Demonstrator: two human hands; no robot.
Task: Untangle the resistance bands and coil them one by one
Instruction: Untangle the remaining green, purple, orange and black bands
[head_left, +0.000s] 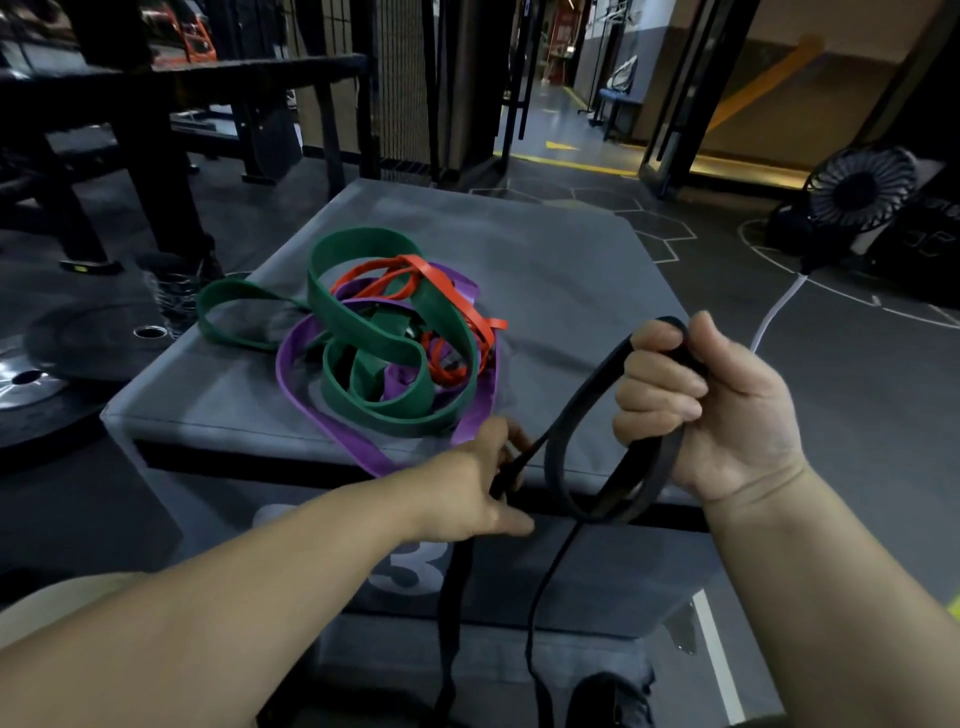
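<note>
Left hand pinches the black band, right hand grips its coil; tails exit below; grey padded box, gym floor.

On our grey padded box, just beyond our left hand, lie a tangled green band, purple band and red band.

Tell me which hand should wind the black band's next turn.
Left. The left hand pinches the black band on its loose run beside the loop, while the right hand is occupied gripping the coiled loop.
</note>
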